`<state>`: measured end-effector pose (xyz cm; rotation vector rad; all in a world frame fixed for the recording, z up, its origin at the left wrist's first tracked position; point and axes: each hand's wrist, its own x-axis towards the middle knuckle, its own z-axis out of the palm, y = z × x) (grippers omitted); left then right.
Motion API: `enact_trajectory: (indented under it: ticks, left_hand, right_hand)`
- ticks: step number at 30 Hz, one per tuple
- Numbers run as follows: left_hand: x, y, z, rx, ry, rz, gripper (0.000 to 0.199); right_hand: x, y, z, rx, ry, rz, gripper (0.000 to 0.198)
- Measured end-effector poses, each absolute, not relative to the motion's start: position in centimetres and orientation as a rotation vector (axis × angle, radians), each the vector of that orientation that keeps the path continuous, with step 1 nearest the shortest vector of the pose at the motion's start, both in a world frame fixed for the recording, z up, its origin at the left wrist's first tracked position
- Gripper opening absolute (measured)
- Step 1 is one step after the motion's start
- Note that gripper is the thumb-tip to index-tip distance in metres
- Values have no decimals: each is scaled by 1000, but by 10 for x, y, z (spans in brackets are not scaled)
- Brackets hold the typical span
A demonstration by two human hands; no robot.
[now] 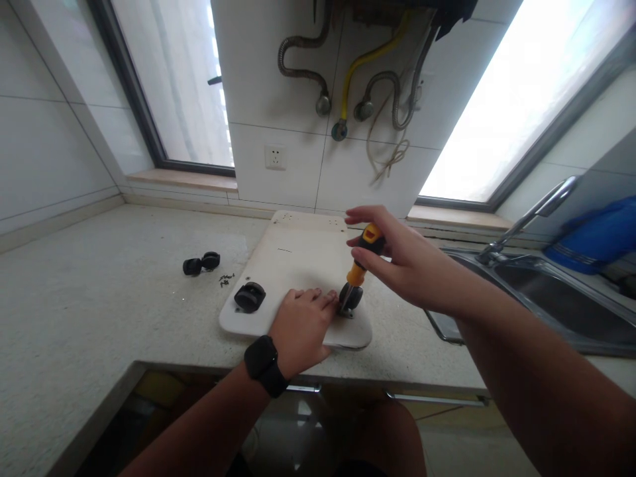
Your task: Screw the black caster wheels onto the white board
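A white board (311, 248) with rounded corners lies flat on the counter. Black caster wheels sit at its two near corners, one on the left (250, 297) and one on the right (354, 296). My right hand (400, 262) is closed around the handle of a yellow-and-black screwdriver (356, 273). The shaft points down beside the right caster, at its mounting plate; whether the tip sits in a screw is hard to see. My left hand (302, 324) lies flat on the board with fingers outstretched, the fingertips close to that plate. Holes show along the board's far end.
Left of the board lie two loose casters (201, 263) and several small dark screws (226, 279). A metal sink (527, 285) with a faucet (534, 215) stands to the right. Hoses and a yellow pipe (355, 66) run down the tiled wall behind. Drawer handles (437, 399) line the counter's front.
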<state>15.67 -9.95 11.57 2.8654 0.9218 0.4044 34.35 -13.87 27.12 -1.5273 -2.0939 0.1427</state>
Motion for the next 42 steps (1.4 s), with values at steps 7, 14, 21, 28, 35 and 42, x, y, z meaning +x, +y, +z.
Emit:
enact_trajectory:
  ticks: [7, 14, 21, 28, 35, 42]
  left_hand:
    - [157, -99, 114, 2845, 909, 413, 76]
    - [156, -101, 111, 2842, 911, 426, 75]
    - [155, -98, 112, 2836, 916, 455, 75]
    - [155, -100, 107, 2838, 918, 433, 75]
    - [155, -101, 107, 2842, 918, 435, 78]
    - [156, -100, 108, 2842, 920, 458, 75]
  right_hand:
    - [336, -139, 274, -1623, -2076, 19, 28]
    - [333, -134, 265, -1789, -1964, -274, 32]
    - [344, -149, 280, -1436, -2246, 447, 37]
    - [320, -138, 261, -1833, -1985, -211, 37]
    - [327, -134, 260, -1599, -2061, 11, 42]
    - [349, -133, 276, -1306, -2320, 424, 33]
